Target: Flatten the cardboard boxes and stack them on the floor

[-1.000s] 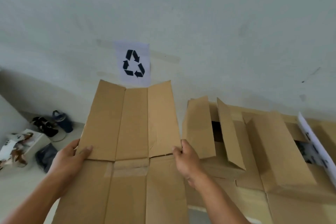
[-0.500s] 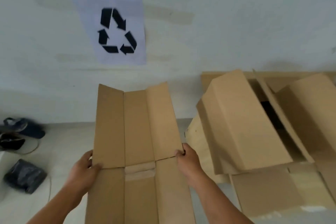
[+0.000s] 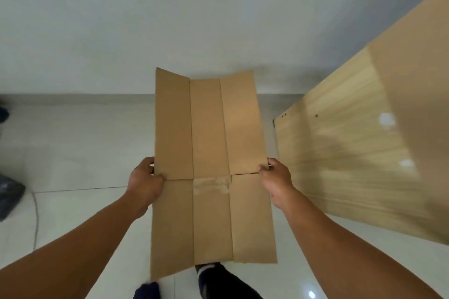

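Head view: flattened cardboard box [image 3: 209, 165] held mid-frame above tiled floor [image 3: 85, 153]. Left hand [image 3: 144, 182] grips box's 9 o'clock edge; right hand [image 3: 277, 181] pinches its 3 o'clock edge. Wooden tabletop [image 3: 352, 153] at 3 o'clock of box.

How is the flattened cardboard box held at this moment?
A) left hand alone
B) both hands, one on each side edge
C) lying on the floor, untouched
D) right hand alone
B: the left hand grips the left edge of the flattened cardboard box and the right hand pinches its right edge, holding it above the floor.
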Action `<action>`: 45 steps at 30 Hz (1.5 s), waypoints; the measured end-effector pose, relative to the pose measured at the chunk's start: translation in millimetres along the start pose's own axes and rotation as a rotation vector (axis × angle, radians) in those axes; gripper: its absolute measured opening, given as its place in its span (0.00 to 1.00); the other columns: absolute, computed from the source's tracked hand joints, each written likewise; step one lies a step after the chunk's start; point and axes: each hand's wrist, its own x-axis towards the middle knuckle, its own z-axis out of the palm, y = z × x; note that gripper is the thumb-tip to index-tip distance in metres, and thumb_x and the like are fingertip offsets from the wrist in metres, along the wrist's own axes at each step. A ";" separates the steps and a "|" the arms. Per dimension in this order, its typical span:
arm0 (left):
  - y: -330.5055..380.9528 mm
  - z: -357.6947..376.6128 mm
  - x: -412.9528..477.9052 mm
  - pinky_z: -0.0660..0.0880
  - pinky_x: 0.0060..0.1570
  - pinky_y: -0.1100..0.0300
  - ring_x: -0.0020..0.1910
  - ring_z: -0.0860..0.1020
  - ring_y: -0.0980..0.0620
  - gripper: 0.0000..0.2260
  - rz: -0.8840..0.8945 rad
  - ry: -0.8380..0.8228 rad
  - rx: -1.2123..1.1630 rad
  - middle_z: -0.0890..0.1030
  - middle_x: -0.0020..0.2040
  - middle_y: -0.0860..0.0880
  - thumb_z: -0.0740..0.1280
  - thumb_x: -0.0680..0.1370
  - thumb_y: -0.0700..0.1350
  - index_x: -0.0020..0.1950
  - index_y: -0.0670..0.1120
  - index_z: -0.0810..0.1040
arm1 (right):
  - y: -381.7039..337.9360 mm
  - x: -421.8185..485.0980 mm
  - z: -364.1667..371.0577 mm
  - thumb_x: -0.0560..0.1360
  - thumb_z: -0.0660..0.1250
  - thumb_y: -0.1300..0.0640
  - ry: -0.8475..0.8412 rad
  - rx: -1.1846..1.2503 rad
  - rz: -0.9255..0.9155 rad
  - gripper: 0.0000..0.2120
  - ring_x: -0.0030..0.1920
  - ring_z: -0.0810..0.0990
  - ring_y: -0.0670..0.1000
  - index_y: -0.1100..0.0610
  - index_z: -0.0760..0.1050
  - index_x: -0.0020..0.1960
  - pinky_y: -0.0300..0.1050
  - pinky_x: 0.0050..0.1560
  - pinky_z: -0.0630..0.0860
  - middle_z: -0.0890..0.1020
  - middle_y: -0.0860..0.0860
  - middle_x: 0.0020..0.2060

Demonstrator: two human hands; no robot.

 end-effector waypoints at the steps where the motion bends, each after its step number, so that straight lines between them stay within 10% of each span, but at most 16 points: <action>1: -15.3 8.7 21.4 0.75 0.38 0.61 0.47 0.80 0.52 0.19 0.000 -0.002 0.006 0.81 0.53 0.49 0.66 0.78 0.37 0.67 0.50 0.73 | 13.8 19.2 15.9 0.78 0.64 0.59 -0.002 0.006 0.014 0.06 0.42 0.79 0.51 0.55 0.79 0.51 0.42 0.41 0.73 0.83 0.52 0.45; 26: -132.6 70.1 264.0 0.78 0.42 0.57 0.47 0.78 0.50 0.17 0.120 -0.175 0.467 0.77 0.50 0.48 0.71 0.71 0.43 0.58 0.45 0.74 | 112.9 222.7 153.1 0.71 0.61 0.65 -0.003 -0.230 0.015 0.08 0.35 0.70 0.51 0.58 0.66 0.35 0.40 0.35 0.64 0.71 0.52 0.35; 31: -131.7 79.6 256.8 0.79 0.51 0.51 0.55 0.76 0.46 0.29 0.104 -0.225 0.443 0.74 0.57 0.47 0.68 0.73 0.43 0.72 0.44 0.62 | 119.9 223.7 154.1 0.72 0.61 0.63 -0.011 -0.306 -0.017 0.12 0.47 0.77 0.54 0.61 0.73 0.55 0.44 0.44 0.73 0.79 0.55 0.50; 35: -126.8 85.1 257.2 0.76 0.51 0.53 0.57 0.74 0.45 0.34 0.139 -0.248 0.520 0.73 0.59 0.44 0.67 0.75 0.42 0.76 0.43 0.53 | 115.5 220.2 155.0 0.78 0.63 0.56 -0.075 -0.353 -0.069 0.33 0.63 0.74 0.56 0.52 0.51 0.79 0.46 0.57 0.73 0.72 0.56 0.68; 41: -129.4 96.4 253.6 0.77 0.55 0.54 0.55 0.77 0.45 0.48 0.212 -0.251 0.611 0.73 0.64 0.39 0.65 0.76 0.39 0.77 0.49 0.28 | 118.4 216.9 158.3 0.77 0.67 0.48 -0.117 -0.636 -0.158 0.45 0.69 0.72 0.58 0.51 0.36 0.79 0.48 0.64 0.71 0.69 0.56 0.72; 45: -126.4 104.2 250.7 0.72 0.66 0.43 0.76 0.57 0.34 0.53 0.313 -0.136 0.743 0.44 0.79 0.40 0.72 0.70 0.47 0.78 0.56 0.33 | 117.0 218.2 159.1 0.74 0.70 0.45 -0.038 -0.657 -0.265 0.49 0.75 0.62 0.57 0.49 0.37 0.79 0.51 0.69 0.68 0.56 0.56 0.78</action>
